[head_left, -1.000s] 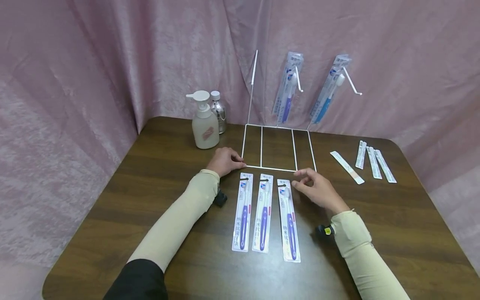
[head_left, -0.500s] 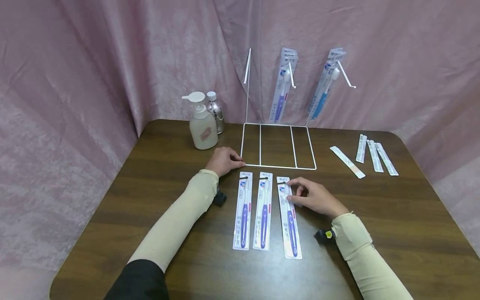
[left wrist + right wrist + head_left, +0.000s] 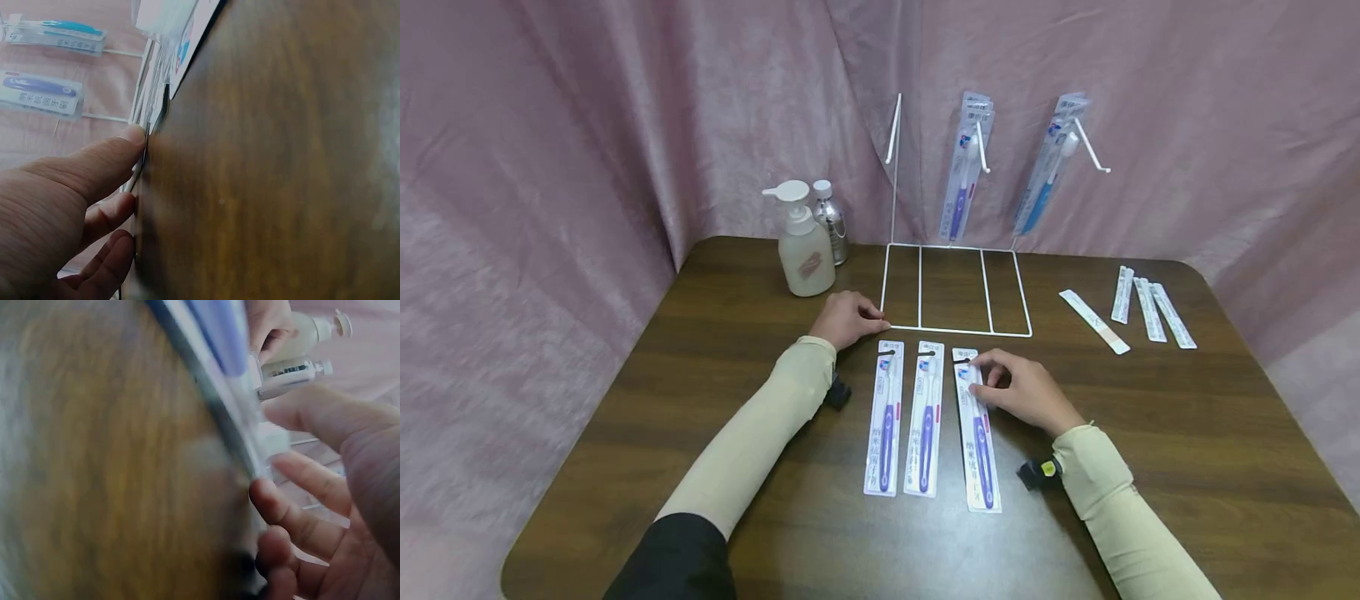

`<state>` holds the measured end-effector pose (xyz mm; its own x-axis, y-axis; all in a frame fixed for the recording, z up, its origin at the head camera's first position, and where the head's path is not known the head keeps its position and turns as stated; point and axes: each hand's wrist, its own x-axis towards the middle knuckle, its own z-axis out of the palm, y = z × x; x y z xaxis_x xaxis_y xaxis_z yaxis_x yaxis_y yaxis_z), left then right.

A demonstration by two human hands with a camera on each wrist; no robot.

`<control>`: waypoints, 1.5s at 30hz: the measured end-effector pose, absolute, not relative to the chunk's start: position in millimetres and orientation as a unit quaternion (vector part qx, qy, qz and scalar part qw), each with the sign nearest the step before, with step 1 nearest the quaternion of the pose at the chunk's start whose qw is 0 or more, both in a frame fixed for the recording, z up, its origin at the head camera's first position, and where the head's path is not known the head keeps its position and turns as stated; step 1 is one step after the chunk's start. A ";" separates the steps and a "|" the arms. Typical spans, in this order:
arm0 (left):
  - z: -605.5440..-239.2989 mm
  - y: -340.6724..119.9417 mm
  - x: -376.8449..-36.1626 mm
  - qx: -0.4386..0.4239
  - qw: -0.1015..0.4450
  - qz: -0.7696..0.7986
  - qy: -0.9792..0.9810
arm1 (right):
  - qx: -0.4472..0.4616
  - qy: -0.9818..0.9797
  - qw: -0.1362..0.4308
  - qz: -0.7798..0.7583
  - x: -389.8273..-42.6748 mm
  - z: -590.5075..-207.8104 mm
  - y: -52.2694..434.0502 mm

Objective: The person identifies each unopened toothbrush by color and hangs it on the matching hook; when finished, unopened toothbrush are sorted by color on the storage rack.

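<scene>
1. The rightmost toothbrush pack (image 3: 976,433) lies flat on the wooden table (image 3: 1150,433), third in a row with two like packs (image 3: 904,421) to its left, just in front of the white wire rack (image 3: 955,287).
2. The right hand (image 3: 1022,390) rests on the top end of that pack; its fingers (image 3: 981,360) are bent, with the tips on the pack's card near the hang hole and along its right edge.
3. In the right wrist view the pack's edge (image 3: 231,425) runs between the thumb (image 3: 312,412) above it and the curled fingers (image 3: 294,512) below, a narrow gap that looks like a light pinch; the blur hides whether the pack is off the table.
4. The left hand (image 3: 848,318) lies at the near left corner of the rack's base.
5. The left wrist view shows its thumb (image 3: 106,165) pressing against the thin wire, with the fingers loosely bent underneath and gripping nothing.
</scene>
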<state>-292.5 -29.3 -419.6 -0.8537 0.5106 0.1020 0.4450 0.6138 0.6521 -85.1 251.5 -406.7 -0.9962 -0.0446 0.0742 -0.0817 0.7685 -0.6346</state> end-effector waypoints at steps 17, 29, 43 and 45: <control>-419.4 -28.2 -292.0 0.263 0.052 0.358 0.895 | 0.101 -0.872 0.391 0.276 -105.9 -291.8 230.2; -415.8 -27.2 -289.8 0.251 0.056 0.349 0.901 | 0.066 -0.831 0.450 0.321 -137.4 -244.3 216.6; -416.1 -28.0 -289.5 0.247 0.061 0.353 0.901 | 0.024 -0.848 0.441 0.294 -169.5 -256.8 215.4; -415.6 -28.1 -289.3 0.250 0.061 0.353 0.900 | 0.014 -0.852 0.440 0.284 -180.7 -258.7 216.4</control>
<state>-289.3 -28.1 -415.6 -0.8679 0.4923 0.0663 0.4058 0.6257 0.6662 -180.7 216.4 -258.7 -0.6121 0.2257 0.7579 -0.2742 0.8384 -0.4711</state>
